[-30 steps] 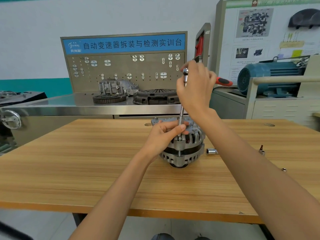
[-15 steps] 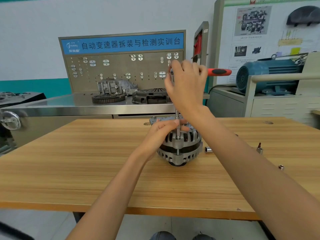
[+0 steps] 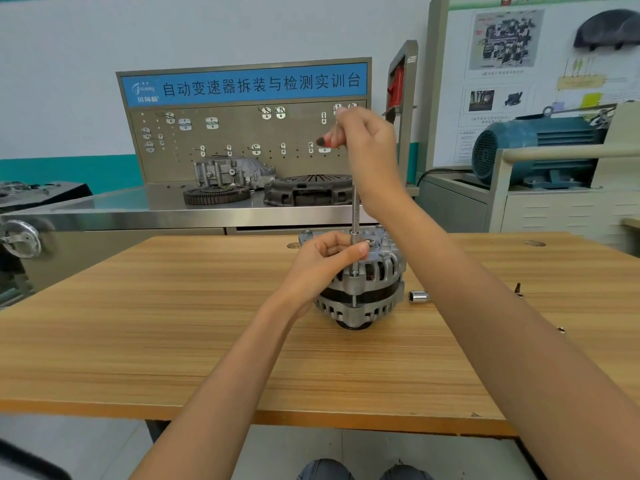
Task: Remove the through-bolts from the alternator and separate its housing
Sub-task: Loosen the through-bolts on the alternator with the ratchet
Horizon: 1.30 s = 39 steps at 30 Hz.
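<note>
Swung round to the left, the red ratchet handle (image 3: 327, 142) stays gripped in the right hand (image 3: 369, 150). Left hand (image 3: 323, 258) fingers close on the socket shaft (image 3: 355, 216), seemingly steadying it. Mid-table, the alternator (image 3: 367, 289) looks heavy, rigid; hold its ribbed casing.

Your room is bright all over with soft, even light, and only a small dark shadow sits under the alternator (image 3: 360, 289) on the wooden table (image 3: 173, 323). Your right hand (image 3: 367, 150) and the red tool handle (image 3: 327, 142) look smeary, while the steel bench (image 3: 138, 216) shines pale. Straight lines bend near the edges (the wide lens does that).
</note>
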Available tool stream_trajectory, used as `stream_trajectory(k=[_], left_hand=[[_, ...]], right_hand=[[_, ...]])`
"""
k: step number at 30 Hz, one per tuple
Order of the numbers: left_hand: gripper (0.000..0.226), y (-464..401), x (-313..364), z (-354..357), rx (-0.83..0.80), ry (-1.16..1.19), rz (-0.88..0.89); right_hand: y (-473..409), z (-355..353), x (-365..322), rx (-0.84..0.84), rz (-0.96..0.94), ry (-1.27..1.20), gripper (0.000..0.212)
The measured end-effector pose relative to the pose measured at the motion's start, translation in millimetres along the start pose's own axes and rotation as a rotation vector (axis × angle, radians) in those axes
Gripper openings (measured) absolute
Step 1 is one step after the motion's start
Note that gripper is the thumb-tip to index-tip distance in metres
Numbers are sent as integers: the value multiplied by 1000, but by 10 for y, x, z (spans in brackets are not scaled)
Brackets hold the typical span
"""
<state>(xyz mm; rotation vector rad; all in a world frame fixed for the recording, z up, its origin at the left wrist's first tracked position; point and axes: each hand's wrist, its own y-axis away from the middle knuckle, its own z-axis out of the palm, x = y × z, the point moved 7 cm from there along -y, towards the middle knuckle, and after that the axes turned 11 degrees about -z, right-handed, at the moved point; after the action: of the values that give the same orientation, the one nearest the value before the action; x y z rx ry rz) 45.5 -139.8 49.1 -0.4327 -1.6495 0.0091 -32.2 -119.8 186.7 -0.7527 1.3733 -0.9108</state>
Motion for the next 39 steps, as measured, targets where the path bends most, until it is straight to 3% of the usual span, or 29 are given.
stream_trajectory(k=[5,6,8,10,11,13,15,17,22,24,26,27,30,32,33,36,39], left_hand=[[20,39,10,37,-73,12,-5],[19,35,3,35,-64,19,-1],[19,18,-8,15,-32,49,11],[23,4,-13,0,-17,87,17],[25,-4,-15,-3,-16,96,15],[25,-4,-14,-4,-10,99,13],[21,10,0,1,-15,83,17],[24,27,18,12,-42,59,15],[28,22,18,21,-85,33,-8],[25,26,9,19,-81,40,-6],[24,26,4,7,-68,50,1],[24,23,1,2,-59,57,7],[19,9,-12,-13,-34,110,23],[14,0,-25,-26,-9,131,20],[13,-3,-29,-27,-3,134,18],[16,-9,-32,-30,-5,117,14],[19,26,0,14,-64,99,12]], right_hand=[[55,24,-89,-11,-135,204,32],[62,43,-120,-45,-188,385,26],[102,83,-144,-75,-274,972,12],[149,97,-144,-49,-272,1390,26],[165,110,-163,-43,-268,1449,29],[166,125,-132,-74,-258,1434,30],[122,118,-88,-107,-243,1242,26],[56,87,-48,-92,-170,787,15],[-3,70,167,-90,294,-471,49],[-4,76,170,-81,351,-645,52],[-6,61,167,-26,287,-512,46],[10,48,131,-3,204,-330,42],[119,46,-65,-29,-198,665,22],[215,102,-108,-9,-311,1211,29],[236,112,-143,32,-316,1290,33],[196,142,-159,61,-296,1208,34],[100,122,-134,69,-226,808,29]])
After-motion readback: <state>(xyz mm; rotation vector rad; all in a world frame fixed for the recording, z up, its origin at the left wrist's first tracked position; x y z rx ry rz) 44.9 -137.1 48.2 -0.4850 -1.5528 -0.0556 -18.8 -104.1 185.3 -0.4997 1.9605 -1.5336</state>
